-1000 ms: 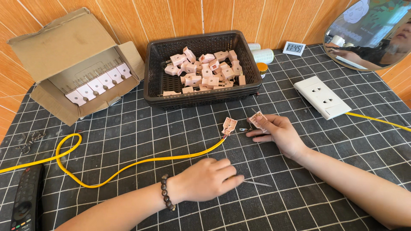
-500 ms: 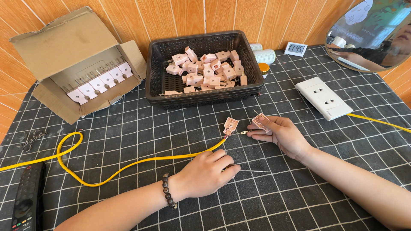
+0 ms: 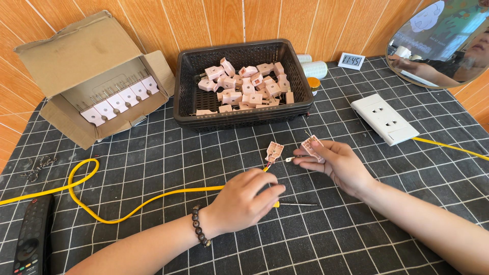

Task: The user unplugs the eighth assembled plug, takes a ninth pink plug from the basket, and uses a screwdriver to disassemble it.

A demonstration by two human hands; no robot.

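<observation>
Plug wiring looks to be the step in hand, judging by the opened pink plug and the yellow cable leading to it. Farthest left, a black remote control [image 3: 31,239] lies at the mat's edge, and behind it an open cardboard box [image 3: 76,61] holds a row of flat pink plug halves with metal pins. The cable [image 3: 127,210], smooth and round, loops across the gridded black mat [image 3: 356,239] toward the middle. The left hand [image 3: 247,198], a bead bracelet on its wrist, is curled nearly closed over the cable's end and what appears to be a thin screwdriver [image 3: 298,204], whose metal shaft sticks out to the right. Just beyond its fingertips lies one pink plug half [image 3: 274,151], hollow side up. Behind that stands a black plastic mesh basket [image 3: 188,81] heaped with more pink plugs. The right hand [image 3: 338,163] pinches the other plug half [image 3: 310,147] between thumb and fingers, with a small pale piece at its fingertips. A next move would likely call for a steady, precise hold on such small parts. Farther right rests a white socket strip [image 3: 384,118], hard and glossy.
</observation>
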